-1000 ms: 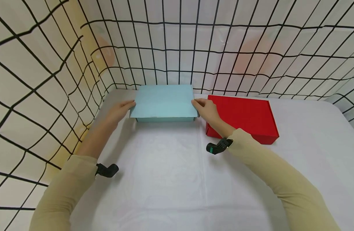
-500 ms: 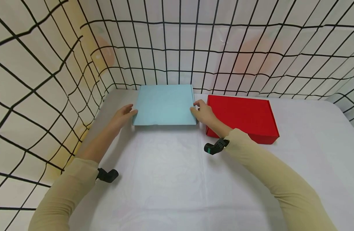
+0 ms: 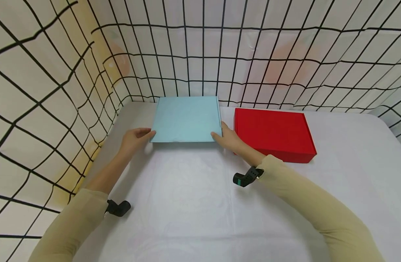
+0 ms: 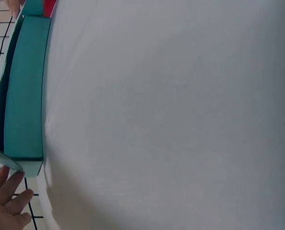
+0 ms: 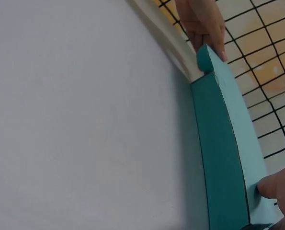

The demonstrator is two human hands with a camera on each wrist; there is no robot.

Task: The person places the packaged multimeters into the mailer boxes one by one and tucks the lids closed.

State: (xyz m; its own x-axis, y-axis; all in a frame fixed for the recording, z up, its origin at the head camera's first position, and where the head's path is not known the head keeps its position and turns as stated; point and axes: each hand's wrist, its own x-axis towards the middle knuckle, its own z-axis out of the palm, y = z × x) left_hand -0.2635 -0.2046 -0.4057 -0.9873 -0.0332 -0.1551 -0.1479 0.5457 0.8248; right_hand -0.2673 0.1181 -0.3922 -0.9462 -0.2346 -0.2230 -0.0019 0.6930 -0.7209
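A light blue cardboard box [image 3: 187, 120] stands at the back of the table, its hinged lid almost down. In the left wrist view a narrow dark gap runs between lid and front wall [image 4: 25, 91]. My left hand [image 3: 134, 141] holds the lid's front left corner, with fingertips at the small side flap [image 4: 7, 160]; its thumb is hidden in the left wrist view. At the front right corner, my right hand [image 3: 231, 140] grips the lid, thumb on top and fingers along the side. The right wrist view shows that thumb [image 5: 269, 186] pressing the lid's surface.
Close to the right of the blue box lies a closed red box [image 3: 274, 131]. Black wire grid [image 3: 203, 54] walls rise behind and at the left. A white cloth [image 3: 187, 203] covers the table in front. Each wrist wears a black camera [image 3: 118, 208].
The lid's front edge has come down and now hides the front wall from the head view. Both hands have moved toward me, along the sides to the front corners. The red box stays put.
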